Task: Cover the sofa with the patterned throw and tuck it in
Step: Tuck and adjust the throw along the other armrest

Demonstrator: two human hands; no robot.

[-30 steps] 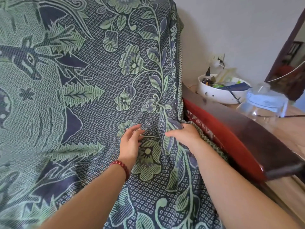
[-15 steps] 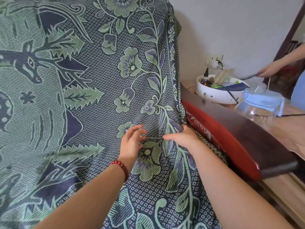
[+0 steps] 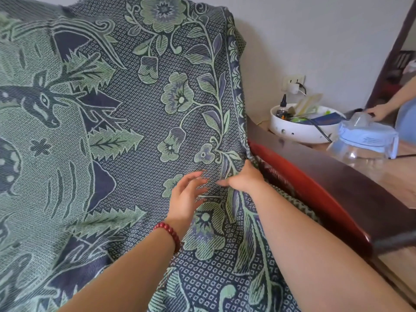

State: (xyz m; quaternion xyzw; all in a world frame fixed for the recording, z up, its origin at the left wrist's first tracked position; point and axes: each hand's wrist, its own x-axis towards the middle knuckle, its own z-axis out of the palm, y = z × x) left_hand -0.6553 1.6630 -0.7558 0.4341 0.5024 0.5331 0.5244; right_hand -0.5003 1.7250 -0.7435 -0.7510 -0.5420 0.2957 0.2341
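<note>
Green-and-navy floral, deer-patterned throw point(image 3: 139, 136); faintly creased

No wording can be read anywhere in the scene.
A small patch of dark print is seen on the pale blue pack point(image 3: 369, 137) at the far right, but it is too small and blurred to be read. Faint pale marks are carried by the black bottle point(image 3: 282, 109) standing in the white bowl point(image 3: 292, 131) just left of that pack; they cannot be made out as letters or numbers.
</note>
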